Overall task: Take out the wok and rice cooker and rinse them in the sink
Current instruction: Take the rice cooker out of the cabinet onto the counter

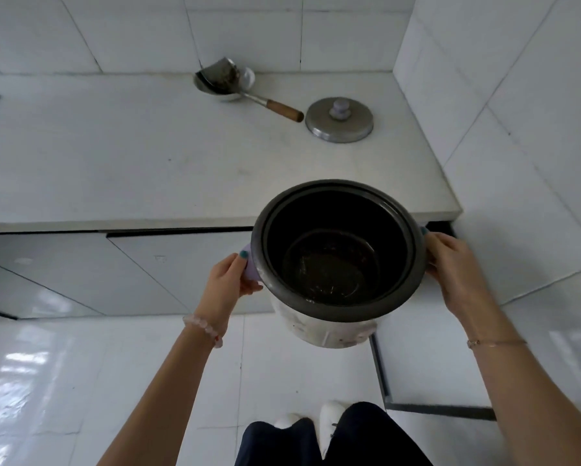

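The rice cooker [338, 250] is a white round body with a dark rim and a dark inner pot, lidless, held in the air in front of the counter edge. My left hand [230, 280] grips its pale purple left handle. On the other side, my right hand [452, 264] grips the right handle, which is mostly hidden. Its metal lid [339, 120] with a purple knob lies on the white counter [148, 156] at the back right. A small metal wok [223, 84] with a wooden handle rests near the back wall, with a ladle-like piece in it.
Below the counter are grey cabinet fronts [80, 274], and an open cabinet door [433, 358] stands at lower right beside my legs. Tiled walls close off the back and the right side. The floor is glossy white tile. No sink is in view.
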Action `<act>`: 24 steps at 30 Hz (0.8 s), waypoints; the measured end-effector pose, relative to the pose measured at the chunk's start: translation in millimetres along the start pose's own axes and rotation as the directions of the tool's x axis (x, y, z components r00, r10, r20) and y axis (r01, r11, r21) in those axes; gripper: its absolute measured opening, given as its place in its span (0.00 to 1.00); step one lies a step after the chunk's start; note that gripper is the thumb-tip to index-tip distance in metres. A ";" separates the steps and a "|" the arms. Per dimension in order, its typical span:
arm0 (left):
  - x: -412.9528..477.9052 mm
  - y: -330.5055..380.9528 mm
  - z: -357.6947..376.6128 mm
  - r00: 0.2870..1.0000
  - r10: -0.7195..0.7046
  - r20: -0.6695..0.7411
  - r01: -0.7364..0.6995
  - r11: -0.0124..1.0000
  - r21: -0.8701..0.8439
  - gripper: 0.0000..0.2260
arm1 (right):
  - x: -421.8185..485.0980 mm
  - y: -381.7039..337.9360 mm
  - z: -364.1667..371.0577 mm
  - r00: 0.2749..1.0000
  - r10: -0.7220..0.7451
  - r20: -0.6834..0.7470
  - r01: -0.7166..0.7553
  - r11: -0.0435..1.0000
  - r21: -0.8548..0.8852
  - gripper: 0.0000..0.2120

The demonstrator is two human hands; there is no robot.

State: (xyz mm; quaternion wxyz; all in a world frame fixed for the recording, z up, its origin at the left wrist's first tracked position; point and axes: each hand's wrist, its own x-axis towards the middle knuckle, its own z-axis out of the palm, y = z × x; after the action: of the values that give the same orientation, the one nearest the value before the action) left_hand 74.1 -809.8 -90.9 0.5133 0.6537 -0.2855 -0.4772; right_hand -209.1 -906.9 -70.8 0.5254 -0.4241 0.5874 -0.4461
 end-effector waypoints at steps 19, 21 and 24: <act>21.3 83.2 -55.7 0.975 0.180 -0.132 -0.188 0.981 -0.054 0.19 | 1.0 -71.1 79.0 0.978 -0.197 0.069 0.199 0.980 -0.020 0.17; 24.8 88.8 -61.2 0.970 0.185 -0.155 -0.196 0.979 -0.052 0.19 | 4.0 -71.8 87.2 0.977 -0.195 0.090 0.197 0.980 -0.015 0.17; 34.9 94.0 -65.5 0.962 0.192 -0.195 -0.201 0.979 -0.029 0.19 | 15.4 -72.0 98.1 0.974 -0.192 0.117 0.197 0.980 -0.026 0.18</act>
State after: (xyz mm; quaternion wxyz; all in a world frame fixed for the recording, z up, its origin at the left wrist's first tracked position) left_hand 158.4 -843.0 -12.6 0.5989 0.6523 -0.2866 -0.3655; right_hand -110.7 -947.0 -9.6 0.5038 -0.5141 0.5205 -0.4594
